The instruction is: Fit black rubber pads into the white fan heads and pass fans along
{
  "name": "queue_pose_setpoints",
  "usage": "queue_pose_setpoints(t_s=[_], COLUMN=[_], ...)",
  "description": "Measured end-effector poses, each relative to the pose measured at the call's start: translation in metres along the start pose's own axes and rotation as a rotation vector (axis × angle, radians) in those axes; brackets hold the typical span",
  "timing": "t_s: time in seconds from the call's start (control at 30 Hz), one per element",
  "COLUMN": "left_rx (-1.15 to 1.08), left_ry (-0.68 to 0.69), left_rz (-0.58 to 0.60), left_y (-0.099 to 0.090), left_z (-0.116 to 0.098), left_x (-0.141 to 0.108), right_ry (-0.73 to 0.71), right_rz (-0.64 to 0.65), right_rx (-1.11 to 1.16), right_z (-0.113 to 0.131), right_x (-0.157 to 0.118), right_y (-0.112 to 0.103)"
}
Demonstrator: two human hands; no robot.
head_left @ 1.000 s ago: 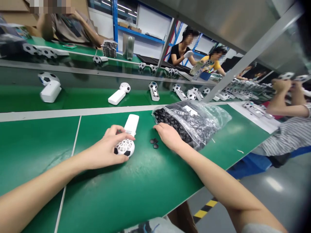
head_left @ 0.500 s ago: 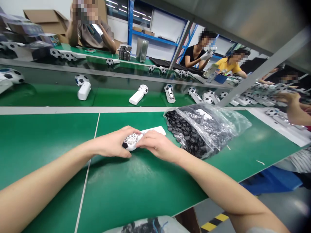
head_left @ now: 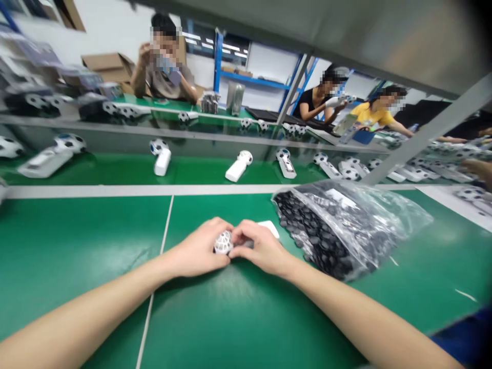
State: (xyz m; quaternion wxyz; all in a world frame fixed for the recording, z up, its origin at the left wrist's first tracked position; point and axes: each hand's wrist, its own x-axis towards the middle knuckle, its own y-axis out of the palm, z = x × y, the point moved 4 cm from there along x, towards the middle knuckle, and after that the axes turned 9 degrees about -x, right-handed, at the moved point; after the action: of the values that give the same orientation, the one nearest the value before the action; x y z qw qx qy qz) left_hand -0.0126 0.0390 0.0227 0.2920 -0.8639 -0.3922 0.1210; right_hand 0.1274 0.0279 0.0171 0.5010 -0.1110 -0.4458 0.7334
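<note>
A white device (head_left: 223, 242) with a football-patterned round head lies on the green table in front of me. My left hand (head_left: 203, 248) curls round the head's left side, thumb at its near edge. On the other side, my right hand (head_left: 261, 246) has its fingers wrapped over the neck beside the head and covers most of the handle. The white handle end (head_left: 269, 229) shows beyond my right knuckles. Right of my hands lies a clear plastic bag (head_left: 376, 220) spilling black discs (head_left: 307, 225) at its open end.
Behind the table runs a green conveyor (head_left: 200, 166) with several white football-headed devices (head_left: 239, 166). A slanted metal post (head_left: 430, 130) rises at the right. Across the line, several people sit at work. A bare hand (head_left: 478, 168) of another person shows at the right edge.
The view has shifted, so the scene sits lower and further right. My right hand has closed more over the device beside its head, and its thumb now shows at the near side.
</note>
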Motion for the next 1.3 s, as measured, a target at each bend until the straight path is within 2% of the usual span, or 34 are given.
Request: queue_pose_setpoints(t_s=[0.07,0.23,0.4,0.5,0.8,0.93,1.07,1.17,1.3], left_rx=[0.015,-0.03,-0.025,-0.018,-0.067,-0.098,-0.114,-0.129,-0.185], left_ry=[0.01,0.024,0.041,0.078,-0.005,-0.049,-0.045,-0.021,0.001], left_rz=[-0.011,-0.017,-0.087,-0.074,-0.062,-0.075,-0.104,-0.164,-0.17], left_y=[0.0,0.001,0.003,0.004,0.005,0.004,0.004,0.008,0.01], left_z=[0.0,0.002,0.002,0.002,0.008,0.009,0.01,0.009,0.018], left_x=[0.0,-0.003,-0.005,-0.004,-0.001,0.0,0.003,-0.001,-0.003], right_ry=[-0.002,-0.115,-0.066,-0.06,-0.121,-0.083,0.032,0.038,-0.083], right_rz=[0.011,-0.012,0.011,0.02,0.028,0.058,0.085,0.056,-0.058], right_rx=[-0.035,-0.119,-0.099,-0.06,-0.012,0.03,0.093,0.092,-0.002], right_z=[-0.002,-0.002,-0.003,-0.003,-0.005,-0.004,-0.006,-0.003,0.004], right_x=[0.002,0.004,0.004,0.005,0.006,0.007,0.012,0.013,0.005], right_y=[0.001,0.003,0.001,-0.001,0.002,0.0,0.001,0.005,-0.006])
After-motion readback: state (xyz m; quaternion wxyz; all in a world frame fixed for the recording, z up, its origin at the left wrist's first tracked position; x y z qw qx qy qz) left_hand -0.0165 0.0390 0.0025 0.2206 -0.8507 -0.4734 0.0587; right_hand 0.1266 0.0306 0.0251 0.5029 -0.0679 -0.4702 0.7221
